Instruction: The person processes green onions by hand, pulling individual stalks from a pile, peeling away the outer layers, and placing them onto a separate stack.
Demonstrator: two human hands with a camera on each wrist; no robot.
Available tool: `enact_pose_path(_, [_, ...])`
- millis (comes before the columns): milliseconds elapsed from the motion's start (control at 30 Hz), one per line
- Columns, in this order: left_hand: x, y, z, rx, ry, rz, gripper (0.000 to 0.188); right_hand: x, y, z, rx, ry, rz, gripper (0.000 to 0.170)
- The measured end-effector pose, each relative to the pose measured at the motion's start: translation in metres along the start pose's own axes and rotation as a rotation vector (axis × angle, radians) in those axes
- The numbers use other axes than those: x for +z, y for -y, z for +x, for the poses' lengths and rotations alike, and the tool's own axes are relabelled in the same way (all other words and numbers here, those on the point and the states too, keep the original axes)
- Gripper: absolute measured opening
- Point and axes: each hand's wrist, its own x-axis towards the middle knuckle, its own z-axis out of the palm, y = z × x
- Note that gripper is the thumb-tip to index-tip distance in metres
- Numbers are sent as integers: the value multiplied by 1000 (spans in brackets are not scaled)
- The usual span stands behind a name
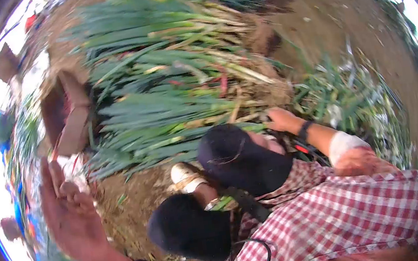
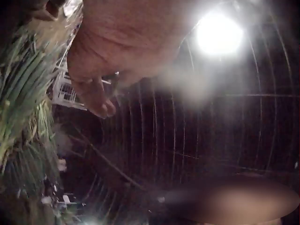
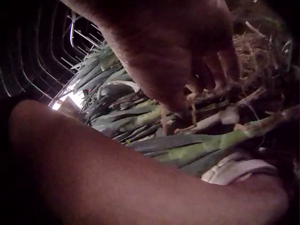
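Observation:
Leeks point(image 1: 165, 110) lie in a long row on the soil, leaves toward the left and pale root ends toward the right. My right hand point(image 1: 281, 120) is at the root ends of the nearest leeks. In the right wrist view its thumb and bent fingers point(image 3: 215, 70) reach down among the stalks; whether they grip one I cannot tell. Away from the leeks, my left hand point(image 1: 76, 220) is raised at the left with nothing in it. The left wrist view shows its fingers point(image 2: 96, 101) loosely bent in the air.
Left of the row stands a brown open box point(image 1: 69, 116). Loose leaves and trimmings point(image 1: 346, 98) are heaped at the right. My black-clad knees point(image 1: 246, 160) and one shoe point(image 1: 187, 177) are close to the near leeks. A white crate point(image 2: 68, 96) shows behind my left hand.

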Motion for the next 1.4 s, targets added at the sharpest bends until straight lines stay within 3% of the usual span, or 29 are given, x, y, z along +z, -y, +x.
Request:
enact_pose_path(33, [12,7,-3,-40,119,-162,45,-8,26,2,80,10,-14,26])
enact_pose_path(167, [48,62,15,-175,173,-367,45,26,40,41,13,-200,64,31])
enact_pose_path(233, [59,93,13,-246,-171,-111,40,21,56,47,6,-224,-14,34])
enact_pose_path(267, [66,98,12,-325,-326,-117,34,21,59,50,-4,-281,-20,33])
enact_pose_path(300, [66,99,11,-333,-334,-113,34,22,55,52,-2,-270,-17,33])
enact_pose_path(367, [64,100,13,-277,-57,-135,32,25,41,64,111,-138,-169,30])
enact_pose_path(400, [70,103,20,-278,-57,-131,32,23,31,75,236,-51,-248,26])
enact_pose_path(500, [75,99,16,-291,-135,-57,31,11,22,78,205,77,-281,23])
enact_pose_path(567, [75,101,15,-336,-121,-2,31,14,16,76,131,-12,-307,21])
enact_pose_path(633, [79,105,18,-349,-125,2,30,2,15,73,132,71,-138,24])
enact_pose_path(667, [82,106,19,-352,-143,34,30,-16,22,67,146,57,-16,32])
enact_pose_path(767, [84,120,26,-375,-123,81,27,-47,30,55,102,-32,108,35])
enact_pose_path(867, [96,148,38,-526,-189,213,24,-89,49,47,-20,-130,235,36])
enact_pose_path(900, [94,163,42,-527,-172,214,24,-103,55,46,-88,-141,270,36])
enact_pose_path(967, [91,194,51,-776,-60,258,26,-135,65,41,-97,-173,277,35])
enact_pose_path(1067, [105,221,54,-863,-67,201,30,-165,74,33,-210,-138,359,35])
enact_pose_path(1100, [113,222,59,-857,-61,205,30,-169,76,31,-211,-147,359,35])
enact_pose_path(1167, [134,229,68,-787,-159,-152,40,-175,77,26,-395,-288,403,33])
enact_pose_path(1200, [133,231,73,-716,-18,-211,44,-182,81,21,-351,-279,418,32])
enact_pose_path(1233, [136,233,74,-730,-5,-206,44,-182,82,19,-334,-288,418,32])
enact_pose_path(1300, [156,223,78,-532,-111,-184,43,-184,86,17,-372,-341,455,37])
enact_pose_path(1367, [162,218,79,-451,-47,-196,44,-183,84,8,-299,-366,402,38])
enact_pose_path(1400, [167,208,78,-349,-119,-179,45,-175,76,6,-237,-448,235,39])
